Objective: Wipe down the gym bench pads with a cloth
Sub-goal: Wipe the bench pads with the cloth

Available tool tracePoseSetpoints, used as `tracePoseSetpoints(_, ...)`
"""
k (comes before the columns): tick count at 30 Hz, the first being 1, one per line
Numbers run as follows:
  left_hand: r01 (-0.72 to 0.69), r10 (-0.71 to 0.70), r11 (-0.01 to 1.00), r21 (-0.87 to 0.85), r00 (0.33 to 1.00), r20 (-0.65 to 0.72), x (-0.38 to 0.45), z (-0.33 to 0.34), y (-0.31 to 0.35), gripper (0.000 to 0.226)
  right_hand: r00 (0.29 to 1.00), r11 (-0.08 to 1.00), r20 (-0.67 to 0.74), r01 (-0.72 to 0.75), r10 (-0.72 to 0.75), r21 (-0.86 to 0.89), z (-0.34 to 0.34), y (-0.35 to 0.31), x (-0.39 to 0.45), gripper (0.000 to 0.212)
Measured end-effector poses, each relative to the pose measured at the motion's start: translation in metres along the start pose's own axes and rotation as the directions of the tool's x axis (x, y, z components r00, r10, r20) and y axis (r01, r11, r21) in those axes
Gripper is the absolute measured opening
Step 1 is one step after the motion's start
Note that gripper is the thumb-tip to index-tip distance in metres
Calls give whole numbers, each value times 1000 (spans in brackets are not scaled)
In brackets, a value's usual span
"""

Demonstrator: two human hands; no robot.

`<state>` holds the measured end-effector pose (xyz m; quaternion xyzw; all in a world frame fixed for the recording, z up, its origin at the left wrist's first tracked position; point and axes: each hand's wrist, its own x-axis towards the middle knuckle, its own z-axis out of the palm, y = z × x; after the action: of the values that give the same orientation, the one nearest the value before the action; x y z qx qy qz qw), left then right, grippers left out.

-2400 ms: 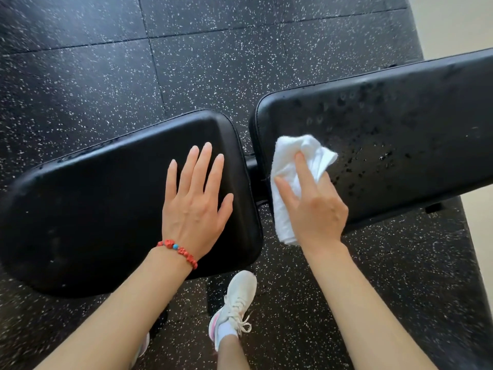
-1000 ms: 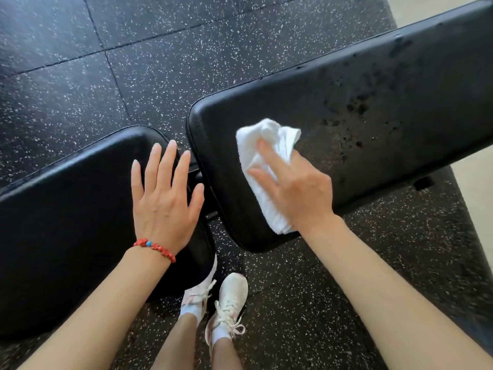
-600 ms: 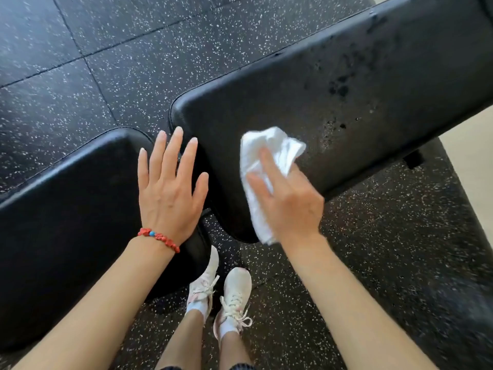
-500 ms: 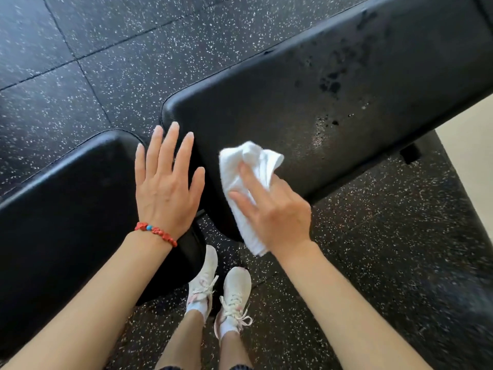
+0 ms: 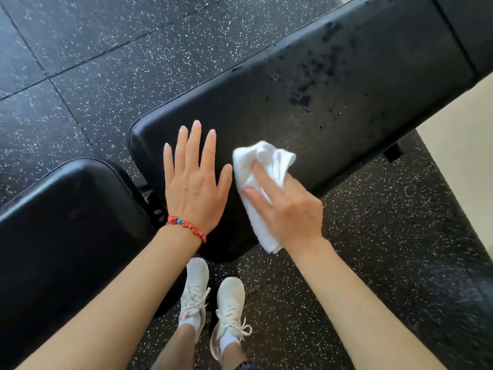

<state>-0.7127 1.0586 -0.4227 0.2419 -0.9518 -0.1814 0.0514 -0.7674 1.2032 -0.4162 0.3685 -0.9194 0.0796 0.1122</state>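
While the right hand [image 5: 289,209] grips a white cloth [image 5: 262,182] against the long back pad [image 5: 333,89], left hand [image 5: 196,182] flat beside it with fingers spread, red bead bracelet [image 5: 186,227], seat pad [image 5: 66,236] lower left, white sneakers [image 5: 210,303] on speckled rubber floor [image 5: 106,62]

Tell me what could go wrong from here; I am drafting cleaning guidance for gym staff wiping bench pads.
1. Dark wet spots sit farther up the long pad, beyond the white cloth; they could be missed if wiping stays at this end.
2. The left hand lies flat on the long pad beside the cloth, so it may leave fresh marks.
3. The right hand holds the cloth bunched, so little fabric touches the pad.
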Motion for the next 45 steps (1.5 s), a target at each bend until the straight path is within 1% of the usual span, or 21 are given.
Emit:
tracePoseSetpoints(2,-1,1,999,54,1000,0,-2,5,2,56,994,992,7,105,-105,-76,3,22,10,38)
tracePoseSetpoints(3,-4,5,997,75,1000,-7,-3,6,1,56,995,982,18,97,-95,-161,4,38,18,35)
tracePoseSetpoints(5,-5,8,995,102,999,-31,-3,9,0,56,995,977,17,-94,99,-189,7,73,40,32)
tracePoseSetpoints(7,-6,12,993,119,999,-52,-2,12,0,55,948,950,67,-307,310,-56,6,100,62,36)
tracePoseSetpoints(10,8,-1,991,137,999,-51,-4,12,1,55,901,907,116,-421,417,10,7,93,69,38)
tracePoseSetpoints(12,19,-14,989,147,999,-37,-2,11,2,55,948,949,72,-313,310,39,8,60,65,35)
tracePoseSetpoints(14,25,-21,990,142,999,-29,-2,10,3,56,997,997,52,-61,58,52,14,29,63,35)
tracePoseSetpoints(17,61,-56,991,121,998,-42,1,7,7,56,985,983,28,170,-172,73,19,29,79,40)
tracePoseSetpoints(19,120,-111,986,119,991,-78,6,7,12,55,994,994,24,105,-106,32,24,56,101,39)
tracePoseSetpoints(21,183,-171,976,117,980,-106,14,9,17,56,989,991,79,-131,128,31,26,85,131,37)
tracePoseSetpoints(23,239,-225,964,120,967,-116,23,12,22,56,939,948,159,-315,304,49,29,105,149,40)
tracePoseSetpoints(25,272,-256,951,144,959,-121,26,14,23,57,924,927,154,-365,349,87,30,94,149,40)
tracePoseSetpoints(26,278,-261,949,150,957,-126,26,15,24,57,939,938,145,-329,313,107,29,78,146,40)
tracePoseSetpoints(28,272,-253,950,153,958,-136,24,18,22,57,989,989,107,-109,98,104,35,38,132,36)
tracePoseSetpoints(30,264,-241,951,160,959,-146,24,18,20,56,986,994,131,94,-101,56,35,6,128,37)
tracePoseSetpoints(33,260,-237,952,161,960,-149,24,19,19,57,971,982,152,174,-184,76,35,16,143,39)
tracePoseSetpoints(35,269,-246,951,149,956,-159,24,19,19,57,968,985,180,165,-173,55,36,49,156,41)
tracePoseSetpoints(38,279,-255,950,141,953,-164,24,19,19,56,959,986,279,-86,43,142,36,92,188,43)
tracePoseSetpoints(40,279,-254,949,145,953,-166,25,19,19,56,959,978,249,-168,134,120,37,98,192,43)
tracePoseSetpoints(42,279,-254,949,149,953,-166,26,19,20,56,966,988,240,-123,97,96,37,74,183,43)
tracePoseSetpoints(45,276,-250,947,165,955,-161,26,18,20,57,963,993,250,74,-95,94,40,30,170,42)
